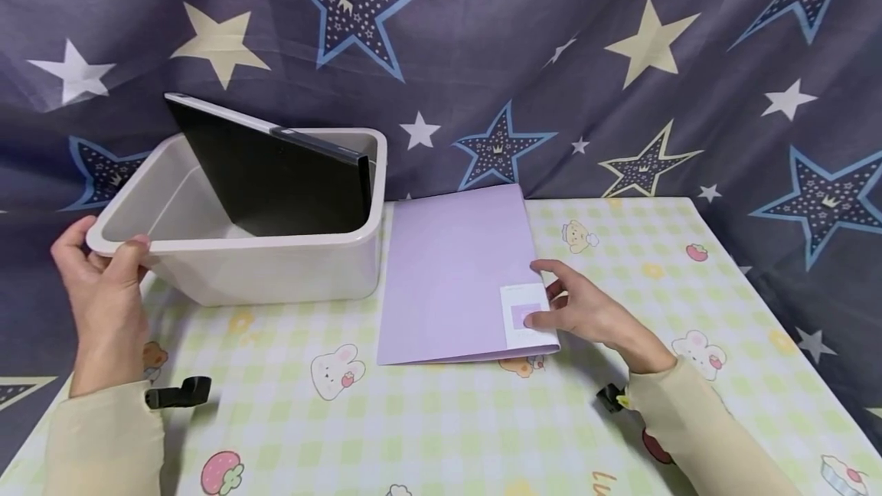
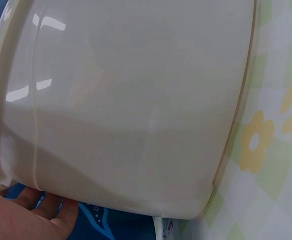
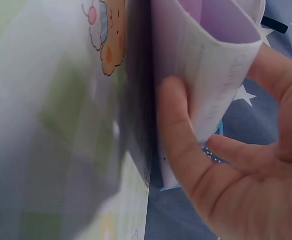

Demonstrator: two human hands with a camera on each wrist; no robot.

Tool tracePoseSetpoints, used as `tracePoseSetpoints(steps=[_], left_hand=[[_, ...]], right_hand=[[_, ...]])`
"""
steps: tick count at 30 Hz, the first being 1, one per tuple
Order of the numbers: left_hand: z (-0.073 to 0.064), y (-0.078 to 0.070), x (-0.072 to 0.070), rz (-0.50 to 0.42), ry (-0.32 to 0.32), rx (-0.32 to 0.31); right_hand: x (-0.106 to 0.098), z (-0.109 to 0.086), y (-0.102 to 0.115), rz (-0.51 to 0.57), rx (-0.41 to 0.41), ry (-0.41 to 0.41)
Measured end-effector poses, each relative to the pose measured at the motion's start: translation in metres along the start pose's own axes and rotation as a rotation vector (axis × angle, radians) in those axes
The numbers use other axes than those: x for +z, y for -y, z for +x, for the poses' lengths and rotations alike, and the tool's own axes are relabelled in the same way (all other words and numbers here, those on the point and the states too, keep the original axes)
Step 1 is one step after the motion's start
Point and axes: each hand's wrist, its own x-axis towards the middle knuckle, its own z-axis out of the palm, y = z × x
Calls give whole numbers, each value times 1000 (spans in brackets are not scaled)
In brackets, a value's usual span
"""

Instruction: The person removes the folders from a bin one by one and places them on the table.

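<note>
A light grey plastic bin (image 1: 269, 272) stands at the left of the table. My left hand (image 1: 110, 297) holds its near left corner, thumb over the rim and fingers under it. Inside the bin leans a black folder (image 1: 289, 174) with a pale strip along its top edge; its lower part is hidden by the front wall. To the right of the bin lies a lilac file folder (image 1: 451, 274) with a white label (image 1: 513, 331). My right hand (image 1: 592, 316) pinches its right side at the spine (image 3: 210, 85), which stands open at the near end in the right wrist view.
A green-and-white checked cloth (image 1: 427, 435) with cartoon prints covers the table. Behind it hangs a dark curtain (image 1: 468, 29) with stars, close to the bin's back. Each wrist wears a small black camera mount (image 1: 196, 391).
</note>
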Motion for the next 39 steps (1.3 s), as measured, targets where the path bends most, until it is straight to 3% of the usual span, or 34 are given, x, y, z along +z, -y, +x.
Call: tracePoseSetpoints(steps=[7, 17, 39], left_hand=[[0, 0, 0, -30, -1, 3], [0, -1, 0, 3, -5, 16], [-1, -1, 1, -23, 9, -4]], right_hand=[[2, 4, -2, -63, 36, 17], [3, 9, -8, -72, 74, 36], [6, 7, -11, -126, 84, 50]])
